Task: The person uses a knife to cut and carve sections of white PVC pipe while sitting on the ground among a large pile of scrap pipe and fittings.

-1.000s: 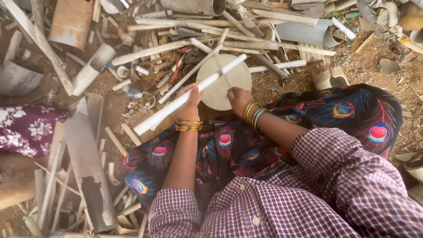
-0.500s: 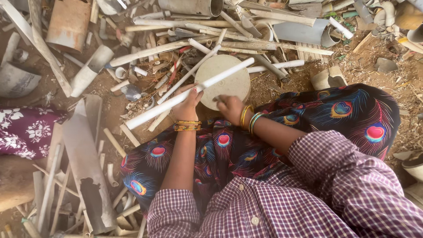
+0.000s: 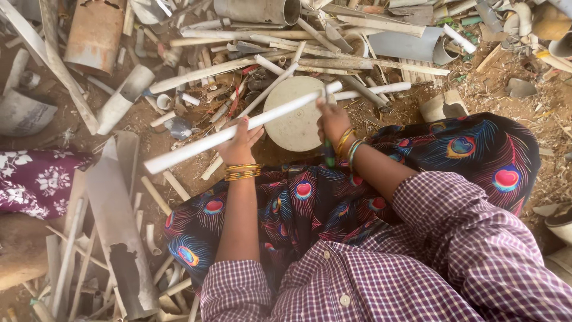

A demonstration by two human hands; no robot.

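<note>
White plastic is what the person handles in the head view: a long white pipe (image 3: 238, 128) runs slantwise from the lower left up to the right, its upper end lying over a round, pale disc-shaped block (image 3: 295, 116) on the ground in front of the knees. The left hand (image 3: 241, 143) is clenched around the pipe near its middle, fingers wrapped over it, with gold bangles (image 3: 242, 172) at the wrist. The right hand (image 3: 333, 122) sits at the right edge of the round block, close to the pipe's upper end, and grasps a thin dark tool with a green handle (image 3: 329, 152) that points down toward the lap; its working end is hidden behind the fingers. Gold and green bangles (image 3: 350, 146) ring that wrist.

The person wears a purple checked shirt (image 3: 417, 262) and sits with a dark cloth printed with peacock feathers (image 3: 459, 155) spread over the legs. All around on the bare earth lies a litter of cut pipe pieces and scrap: a rusty metal drum (image 3: 95, 33) at the upper left, a grey wide pipe (image 3: 256, 11) at the top, and a long grey half-pipe strip (image 3: 119, 226) at the lower left. A piece of purple flowered cloth (image 3: 36, 179) shows at the left edge.
</note>
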